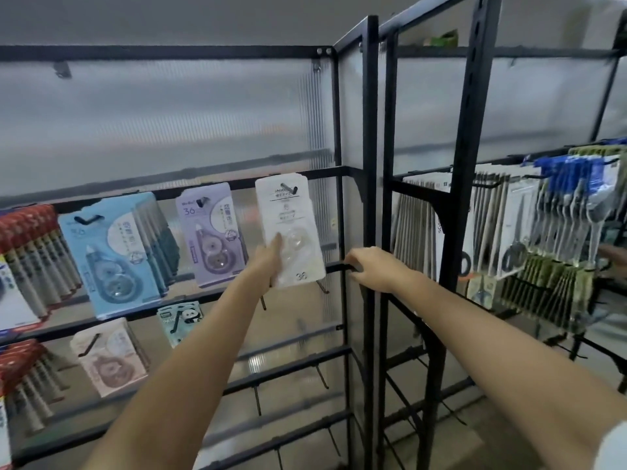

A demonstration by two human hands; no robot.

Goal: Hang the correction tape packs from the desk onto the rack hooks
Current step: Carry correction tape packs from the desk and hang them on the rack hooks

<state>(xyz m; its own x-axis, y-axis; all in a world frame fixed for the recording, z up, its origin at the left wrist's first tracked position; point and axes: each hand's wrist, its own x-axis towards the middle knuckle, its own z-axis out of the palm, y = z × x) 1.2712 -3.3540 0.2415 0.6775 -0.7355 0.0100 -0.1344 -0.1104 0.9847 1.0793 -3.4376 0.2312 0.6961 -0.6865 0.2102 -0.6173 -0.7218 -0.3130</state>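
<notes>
Matt black metal rack (370, 198); ribbed translucent plastic backing panel (169, 123) (dull sheen); glossy clear-blistered white pack (291, 228).

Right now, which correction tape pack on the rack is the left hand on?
The white pack, rightmost on the upper rail, hanging on its hook. The left hand holds its lower left edge; the purple pack and blue pack hang untouched.

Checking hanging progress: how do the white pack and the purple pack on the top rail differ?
The white pack is held at its lower edge by the left hand; the purple pack hangs untouched. White has pale, faint print; purple has bolder print and a purple dispenser. Both hang on hooks and show "36".
</notes>
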